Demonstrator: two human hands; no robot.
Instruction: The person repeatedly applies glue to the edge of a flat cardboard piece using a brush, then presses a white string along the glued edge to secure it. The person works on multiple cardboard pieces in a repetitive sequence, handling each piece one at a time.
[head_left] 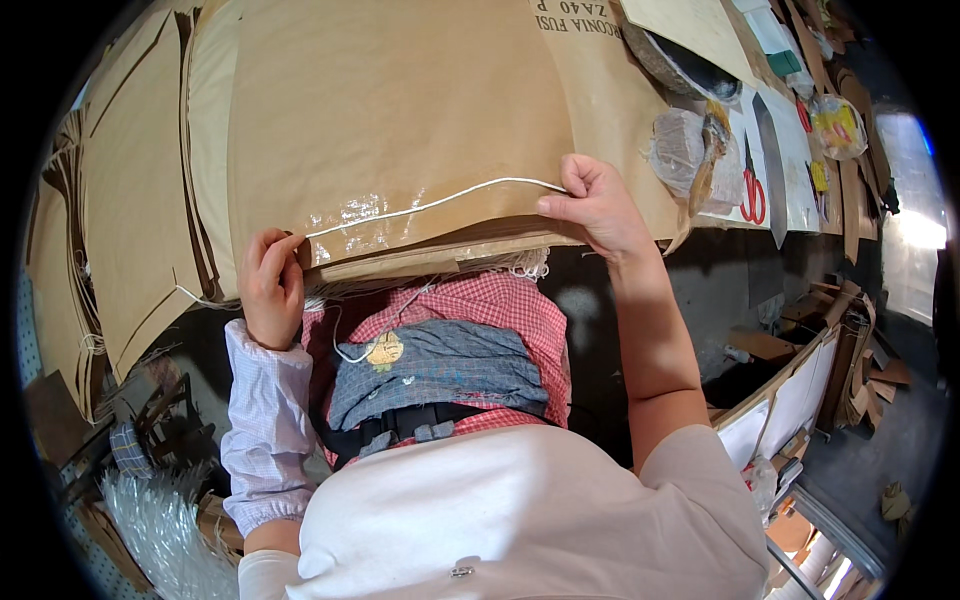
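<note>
A thin white cord [440,201] runs between my two hands over the near edge of a large brown paper sack [400,110]. My left hand [272,288] pinches one end of it by the sack's near left part. The other end is pinched between thumb and fingers of my right hand [598,208], at the sack's near right. The cord bows slightly upward toward the right. Shiny wet-looking patches show on the paper beneath it. A loose white thread [340,340] hangs from below the left hand over my apron [440,360].
Stacked brown paper sacks [140,200] lie at the left. Red-handled scissors [753,195], a plastic-wrapped roll [678,150] and a dark bowl [690,70] are on the right. White plastic strands [165,530] hang lower left. Flattened cardboard [850,350] leans at the right.
</note>
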